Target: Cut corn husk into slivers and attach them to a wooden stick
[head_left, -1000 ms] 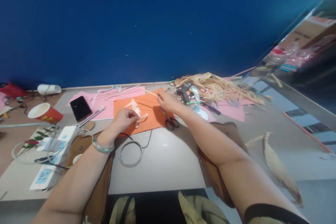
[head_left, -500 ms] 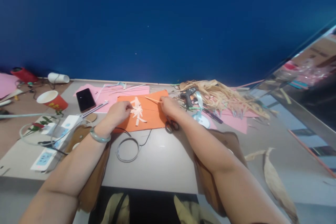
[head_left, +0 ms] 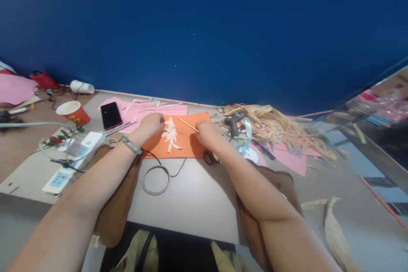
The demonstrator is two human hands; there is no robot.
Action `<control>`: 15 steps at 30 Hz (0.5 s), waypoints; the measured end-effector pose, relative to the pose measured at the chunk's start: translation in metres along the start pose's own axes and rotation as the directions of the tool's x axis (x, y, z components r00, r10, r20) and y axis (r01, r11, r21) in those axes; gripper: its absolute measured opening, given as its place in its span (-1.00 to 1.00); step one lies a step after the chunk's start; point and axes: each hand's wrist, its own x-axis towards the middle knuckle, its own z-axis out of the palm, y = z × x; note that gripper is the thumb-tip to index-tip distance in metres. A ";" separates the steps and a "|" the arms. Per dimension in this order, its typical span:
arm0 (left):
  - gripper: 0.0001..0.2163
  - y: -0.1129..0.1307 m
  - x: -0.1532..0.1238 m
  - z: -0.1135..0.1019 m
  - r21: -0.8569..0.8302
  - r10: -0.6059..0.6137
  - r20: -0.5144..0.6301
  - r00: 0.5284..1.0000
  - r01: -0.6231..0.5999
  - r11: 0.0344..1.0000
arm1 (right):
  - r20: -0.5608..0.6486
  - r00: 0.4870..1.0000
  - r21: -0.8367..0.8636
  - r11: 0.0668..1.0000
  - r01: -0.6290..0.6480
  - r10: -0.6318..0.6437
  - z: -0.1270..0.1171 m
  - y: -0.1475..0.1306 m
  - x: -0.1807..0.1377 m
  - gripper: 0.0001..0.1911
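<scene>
An orange paper sheet [head_left: 188, 144] lies on the grey table with a small figure of pale strips [head_left: 170, 134] glued on it. My left hand [head_left: 152, 125], a green bangle at its wrist, rests curled on the sheet's left part and touches the strips. My right hand [head_left: 205, 132] pinches a thin pale stick [head_left: 188, 124] that points up and left over the sheet. Black scissors [head_left: 211, 157] lie just below my right hand.
Pink paper [head_left: 140, 108], a black phone [head_left: 111, 115], a red paper cup [head_left: 74, 112] and a white power strip [head_left: 68, 161] sit left. A glue gun [head_left: 235, 121] and a heap of dry husk strips [head_left: 280, 129] lie right. A wire coil [head_left: 155, 179] lies nearer me.
My left hand set the strip figure down flat on the orange sheet and shifted to its left. The right hand stayed on the stick. The camera turned a little.
</scene>
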 end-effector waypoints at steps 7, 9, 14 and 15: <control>-0.69 -0.013 0.018 0.018 -0.140 0.039 -0.117 0.992 -0.056 0.989 | 0.252 0.966 -0.038 0.997 0.068 -0.056 -0.028 -0.003 -0.022 -0.72; -0.69 -0.015 0.021 0.019 -0.114 0.042 -0.109 0.993 -0.055 0.992 | 0.332 0.941 -0.062 0.994 0.084 -0.059 -0.031 0.000 -0.025 -0.72; -0.79 -0.019 0.022 0.017 -0.027 0.021 -0.013 1.000 -0.022 0.999 | 0.462 0.886 -0.054 0.995 0.078 -0.045 -0.028 0.002 -0.026 -0.71; -0.82 -0.019 0.022 0.018 -0.020 0.029 -0.002 1.000 -0.029 0.999 | 0.460 0.886 -0.043 0.995 0.086 -0.056 -0.026 0.001 -0.026 -0.71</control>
